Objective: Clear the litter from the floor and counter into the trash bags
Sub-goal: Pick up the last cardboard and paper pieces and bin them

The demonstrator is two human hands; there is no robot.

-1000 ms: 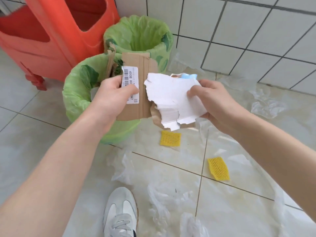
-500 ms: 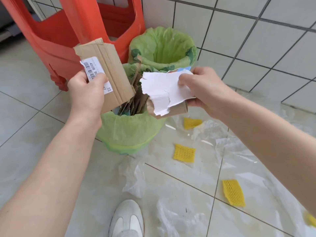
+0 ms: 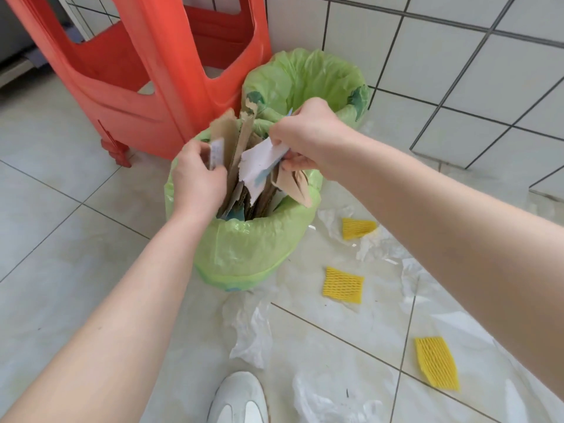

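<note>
Littering glossy floor tiles (image 3: 55,233): plastic film (image 3: 250,334), foam nets (image 3: 343,284)

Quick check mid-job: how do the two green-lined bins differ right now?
The near bin is packed with upright cardboard pieces that poke above its rim; the far bin shows only its bag lining, as far as visible. Both hands, left hand and right hand, work over the near bin; none is at the far bin. The far bin stands against the tiled wall, the near bin farther out. Both have light green bags folded over their rims.
</note>
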